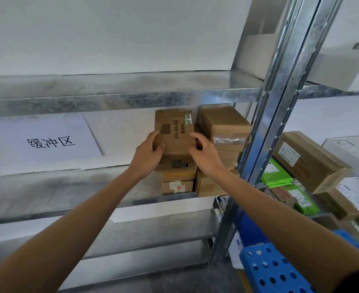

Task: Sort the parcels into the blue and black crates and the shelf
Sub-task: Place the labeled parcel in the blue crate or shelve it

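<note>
- Gripping parcel (174, 134) with left hand (151, 152) and right hand (204, 154), fingers curled round it.
- Resting atop small stack (177, 182) on shelf (68, 187), just left of taller boxes (225, 127).
- Best nudge it farther in, squared up.

I have both arms stretched forward and upward, the left arm (75, 231) coming in from the lower left and the right arm (280, 216) from the lower right, so they converge toward the middle of my view. My left hand (148, 154) grips the left side of a cardboard parcel (174, 132), with thumb and forefinger on its near face. My right hand (205, 154) mirrors it on the right side, thumb and forefinger in front and the other fingers curled round the edge, wrists roughly level.
</note>
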